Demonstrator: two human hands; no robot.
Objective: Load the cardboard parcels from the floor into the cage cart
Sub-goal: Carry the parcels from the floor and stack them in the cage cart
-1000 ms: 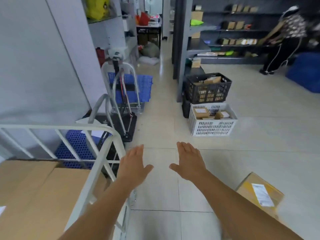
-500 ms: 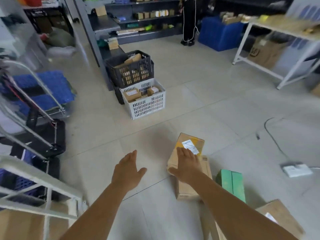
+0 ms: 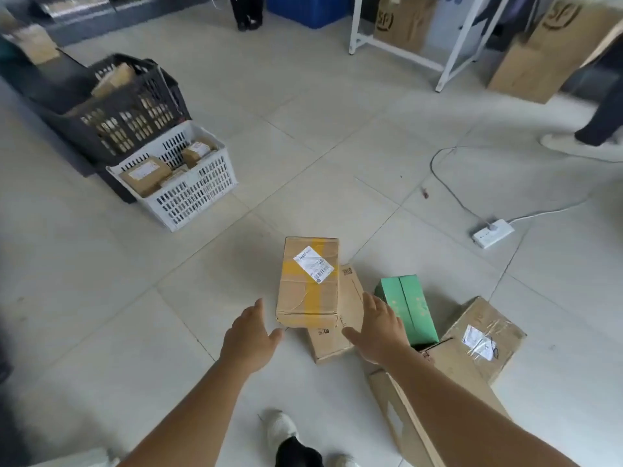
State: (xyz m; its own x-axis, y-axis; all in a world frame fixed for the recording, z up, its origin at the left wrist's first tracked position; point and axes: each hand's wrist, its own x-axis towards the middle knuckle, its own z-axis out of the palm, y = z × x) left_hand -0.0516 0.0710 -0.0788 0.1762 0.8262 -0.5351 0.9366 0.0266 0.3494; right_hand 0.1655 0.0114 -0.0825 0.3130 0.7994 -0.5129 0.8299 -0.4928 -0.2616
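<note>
A brown parcel with yellow tape and a white label [image 3: 308, 284] lies on top of a second flat cardboard parcel [image 3: 337, 335] on the tiled floor. My left hand [image 3: 249, 338] is open just left of its near end, and my right hand [image 3: 379, 332] is open just right of it, neither touching it. A green box [image 3: 408, 308], a labelled cardboard parcel [image 3: 485, 335] and a long cardboard box [image 3: 397, 419] under my right forearm lie to the right. The cage cart is out of view.
A white crate [image 3: 188, 193] and a black crate [image 3: 128, 112] holding small parcels stand at the left. A white power strip [image 3: 493, 233] with its cable lies on the floor at right. A white table frame [image 3: 448, 62], large cardboard boxes and other people's legs are at the back.
The view has swung right, away from the cage cart, and down to the floor parcels. Both hands have come down to either side of the yellow-taped parcel.
</note>
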